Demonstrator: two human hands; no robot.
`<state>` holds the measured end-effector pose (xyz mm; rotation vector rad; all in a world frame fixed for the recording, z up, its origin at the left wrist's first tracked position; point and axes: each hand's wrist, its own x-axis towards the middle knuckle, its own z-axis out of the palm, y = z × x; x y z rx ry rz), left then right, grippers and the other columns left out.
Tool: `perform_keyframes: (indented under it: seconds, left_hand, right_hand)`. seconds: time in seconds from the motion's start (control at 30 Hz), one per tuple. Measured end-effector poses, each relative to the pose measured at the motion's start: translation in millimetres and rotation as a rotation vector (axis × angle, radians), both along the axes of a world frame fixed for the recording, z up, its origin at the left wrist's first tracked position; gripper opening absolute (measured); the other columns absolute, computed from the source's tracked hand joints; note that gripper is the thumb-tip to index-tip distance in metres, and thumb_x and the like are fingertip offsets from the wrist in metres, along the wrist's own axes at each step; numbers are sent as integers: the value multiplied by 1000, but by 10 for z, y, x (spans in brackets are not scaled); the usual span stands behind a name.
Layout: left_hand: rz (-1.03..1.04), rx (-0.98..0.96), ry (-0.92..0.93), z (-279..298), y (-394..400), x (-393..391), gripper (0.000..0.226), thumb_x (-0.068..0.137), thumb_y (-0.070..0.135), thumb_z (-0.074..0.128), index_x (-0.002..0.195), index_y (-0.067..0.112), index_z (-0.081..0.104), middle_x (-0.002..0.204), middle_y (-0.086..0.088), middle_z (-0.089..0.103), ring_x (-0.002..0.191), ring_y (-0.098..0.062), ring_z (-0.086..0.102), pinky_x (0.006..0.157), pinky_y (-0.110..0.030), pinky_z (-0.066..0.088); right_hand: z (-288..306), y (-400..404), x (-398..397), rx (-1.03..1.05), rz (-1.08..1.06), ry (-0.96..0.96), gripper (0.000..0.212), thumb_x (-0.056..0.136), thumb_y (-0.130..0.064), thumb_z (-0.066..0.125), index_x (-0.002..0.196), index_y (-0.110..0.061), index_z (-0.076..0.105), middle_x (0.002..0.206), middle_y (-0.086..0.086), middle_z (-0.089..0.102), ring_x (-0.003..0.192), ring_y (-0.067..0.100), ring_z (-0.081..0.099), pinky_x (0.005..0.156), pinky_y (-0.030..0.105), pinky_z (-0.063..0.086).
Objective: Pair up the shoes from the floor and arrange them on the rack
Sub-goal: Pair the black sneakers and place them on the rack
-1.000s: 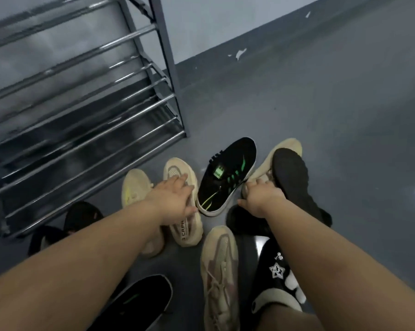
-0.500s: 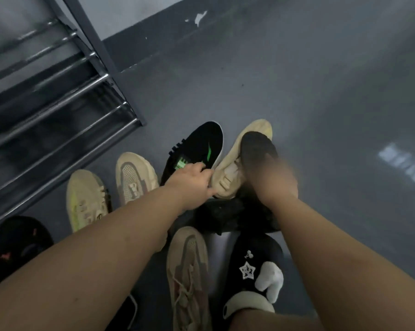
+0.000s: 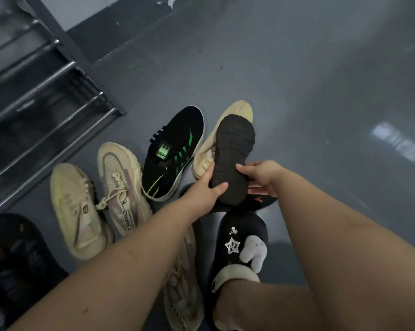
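Note:
A black shoe [image 3: 234, 154] is lifted sole-up between both hands. My left hand [image 3: 205, 191] grips its near left edge and my right hand [image 3: 261, 175] grips its right side. Behind it a beige sneaker [image 3: 225, 125] lies on the floor. To the left sits a black sneaker with green stripes [image 3: 175, 154]. Two beige sneakers [image 3: 123, 187] [image 3: 77, 211] lie side by side further left. Another beige sneaker [image 3: 182, 283] lies under my left forearm. The metal shoe rack [image 3: 46, 80] stands at the upper left.
My foot in a black slipper with a star charm [image 3: 240, 249] stands at the bottom centre. A dark shoe [image 3: 18, 254] lies at the lower left near the rack. Another dark shoe [image 3: 261, 201] lies under the lifted one. Grey floor [image 3: 321, 91] stretches to the right.
My left hand left the beige sneakers and moved right to the black shoe. Both hands now hold the black shoe lifted sole-up. The view has shifted right.

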<state>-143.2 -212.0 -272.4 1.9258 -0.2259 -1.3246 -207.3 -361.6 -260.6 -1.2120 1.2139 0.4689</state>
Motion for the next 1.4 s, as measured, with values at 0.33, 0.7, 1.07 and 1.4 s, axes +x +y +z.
perform_keyframes:
  seconds: [0.33, 0.7, 1.07, 1.4]
  left_hand:
    - [367, -160, 8, 558, 906, 324, 76, 86, 3, 63, 149, 19, 24, 142, -6, 47, 123, -22, 52, 105, -44, 43]
    - [588, -107, -190, 1088, 2784, 147, 70, 76, -14, 65, 138, 7, 40, 127, -10, 56, 113, -19, 55, 105, -35, 41]
    - [551, -199, -86, 1061, 3546, -122, 78, 75, -11, 68, 142, 17, 39, 128, 1, 55, 109, -12, 55, 91, -21, 47]
    - [846, -133, -136, 879, 3551, -407, 69, 85, 54, 55, 146, 30, 32, 153, 2, 23, 139, -20, 30, 114, -38, 28]
  right_hand:
    - [410, 814, 398, 316, 52, -253, 20, 94, -31, 56, 108, -17, 58, 101, 2, 65, 86, 15, 63, 79, 27, 52]
    - [766, 2786, 876, 202, 547, -208, 54, 78, -62, 61, 111, -19, 58, 104, 2, 63, 92, 20, 61, 75, 32, 53]
    - [801, 3642, 474, 299, 333, -147, 33, 83, -46, 65, 97, -16, 64, 99, 5, 67, 91, 21, 62, 83, 39, 55]
    - [729, 3567, 52, 501, 169, -190, 49, 89, -57, 46, 108, -13, 59, 93, 6, 63, 88, 19, 62, 81, 31, 50]
